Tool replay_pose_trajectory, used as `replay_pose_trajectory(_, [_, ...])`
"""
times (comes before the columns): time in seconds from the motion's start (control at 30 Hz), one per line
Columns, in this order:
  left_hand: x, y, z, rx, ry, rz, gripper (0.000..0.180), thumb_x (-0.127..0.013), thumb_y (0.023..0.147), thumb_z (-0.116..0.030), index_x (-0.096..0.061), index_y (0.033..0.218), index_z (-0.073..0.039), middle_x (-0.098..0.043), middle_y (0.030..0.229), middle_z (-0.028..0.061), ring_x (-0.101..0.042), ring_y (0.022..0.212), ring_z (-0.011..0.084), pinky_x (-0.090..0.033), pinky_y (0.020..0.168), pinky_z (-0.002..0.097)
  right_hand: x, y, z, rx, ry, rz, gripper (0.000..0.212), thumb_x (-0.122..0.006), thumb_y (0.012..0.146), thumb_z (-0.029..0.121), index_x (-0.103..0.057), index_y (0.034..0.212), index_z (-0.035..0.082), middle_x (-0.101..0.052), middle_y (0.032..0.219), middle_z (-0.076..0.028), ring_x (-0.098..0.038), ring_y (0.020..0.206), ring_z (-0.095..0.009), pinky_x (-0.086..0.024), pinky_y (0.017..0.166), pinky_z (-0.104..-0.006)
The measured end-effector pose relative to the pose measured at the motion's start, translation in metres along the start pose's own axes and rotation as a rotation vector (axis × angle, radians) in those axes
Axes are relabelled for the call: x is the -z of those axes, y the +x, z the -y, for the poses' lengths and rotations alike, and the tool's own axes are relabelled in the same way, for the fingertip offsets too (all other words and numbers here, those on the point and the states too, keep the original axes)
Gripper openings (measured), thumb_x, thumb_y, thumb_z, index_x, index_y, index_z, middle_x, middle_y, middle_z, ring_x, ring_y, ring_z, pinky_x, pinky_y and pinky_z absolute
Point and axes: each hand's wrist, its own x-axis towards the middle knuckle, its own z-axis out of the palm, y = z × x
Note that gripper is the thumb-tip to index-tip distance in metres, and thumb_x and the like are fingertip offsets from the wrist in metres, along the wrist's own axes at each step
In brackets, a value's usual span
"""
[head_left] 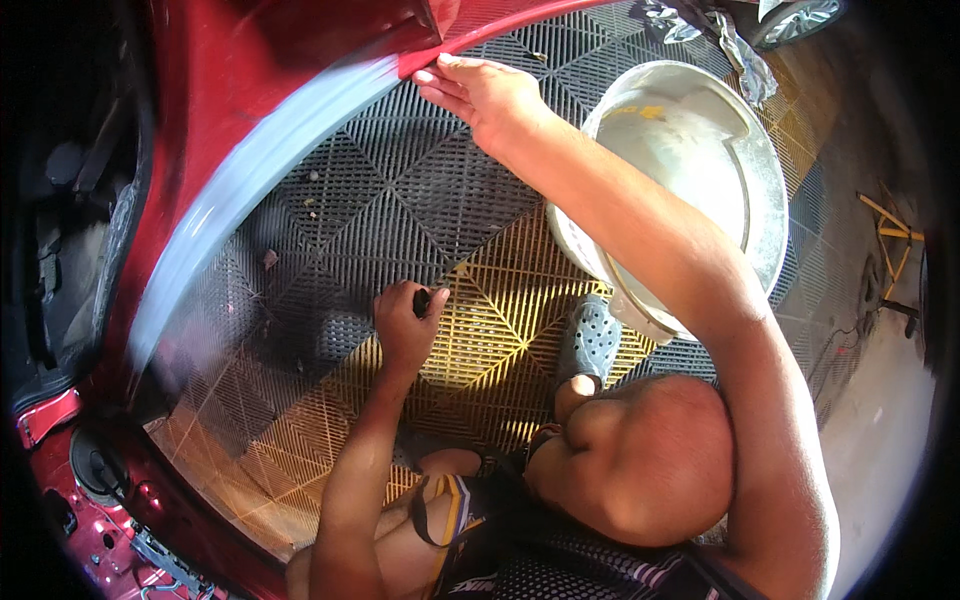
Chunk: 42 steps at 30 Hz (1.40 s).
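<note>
A red car body panel [230, 70] curves along the left and top, with a pale grey band [235, 190] along its arched edge. My right hand [490, 100] reaches up to this edge, just past the upper end of the grey band. Its fingers are stretched out, and the fingertips touch the red rim. Lower down, in front of my knees, my left hand [402, 325] is closed around a small black object [422, 302]. Most of that object is hidden in the fist, so its kind does not show. This hand is apart from the panel.
A large whitish tub [770, 200] stands beneath my right forearm. Black and yellow slatted floor tiles [390, 190] spread below. My foot wears a grey perforated clog [588, 340]. Crumpled silver foil [745, 60] lies at top right, and a yellow metal frame [888, 235] stands at far right.
</note>
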Motion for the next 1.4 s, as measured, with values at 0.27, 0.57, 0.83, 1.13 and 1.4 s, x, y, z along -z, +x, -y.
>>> replay_pose_trajectory(0.27, [-0.002, -0.006, 0.008, 0.054, -0.038, 0.015, 0.035, -0.083, 0.088, -0.032, -0.064, 0.086, -0.003, -0.063, 0.080, 0.0123, -0.061, 0.070, 0.0289, -0.047, 0.066, 0.0423, -0.007, -0.010, 0.003, 0.032, -0.111, -0.008, 0.010, -0.060, 0.097, -0.005, -0.064, 0.103, -0.013, -0.073, 0.094, -0.022, -0.077, 0.084, -0.030, -0.068, 0.075, -0.0379])
replay_pose_trajectory(0.57, [0.021, 0.011, 0.006, 0.648, -0.566, 0.010, 0.036, -0.059, 0.107, -0.027, -0.067, 0.136, -0.006, -0.071, 0.121, 0.0162, -0.074, 0.090, 0.0199, -0.060, 0.069, 0.0325, -0.016, -0.066, 0.002, 0.722, -1.396, 0.374, 0.027, -0.063, 0.092, 0.013, -0.073, 0.114, 0.001, -0.073, 0.103, -0.026, -0.073, 0.097, -0.039, -0.057, 0.091, -0.0457])
replay_pose_trajectory(0.83, [0.045, 0.027, 0.018, 0.627, -0.748, -0.153, 0.027, -0.062, 0.105, -0.017, -0.069, 0.125, -0.001, -0.070, 0.108, 0.0080, -0.067, 0.082, 0.0131, -0.059, 0.069, 0.0260, 0.048, -0.135, 0.086, 0.529, -1.246, 0.391, 0.013, -0.058, 0.086, 0.009, -0.069, 0.088, 0.003, -0.071, 0.071, -0.008, -0.070, 0.065, -0.022, -0.056, 0.064, -0.0339])
replay_pose_trajectory(1.13, [0.002, 0.050, -0.027, 0.694, -1.134, -0.064, 0.031, -0.067, 0.100, -0.015, -0.066, 0.121, 0.008, -0.069, 0.112, 0.0150, -0.071, 0.094, 0.0220, -0.067, 0.069, 0.0338, 0.358, -0.014, 0.004, -0.609, -0.926, -0.247, 0.020, -0.057, 0.098, 0.025, -0.068, 0.098, 0.008, -0.066, 0.083, -0.011, -0.061, 0.069, -0.025, -0.052, 0.064, -0.0438])
replay_pose_trajectory(1.4, [-0.005, 0.070, -0.086, 0.784, -1.659, 0.018, 0.032, -0.054, 0.104, -0.015, -0.061, 0.127, 0.006, -0.066, 0.125, 0.0178, -0.066, 0.117, 0.0311, -0.059, 0.100, 0.0493, 0.112, -0.105, 0.135, -0.282, -0.473, 0.065, 0.029, -0.055, 0.102, 0.033, -0.046, 0.078, 0.018, -0.037, 0.065, 0.007, -0.035, 0.053, -0.008, -0.031, 0.049, -0.0225])
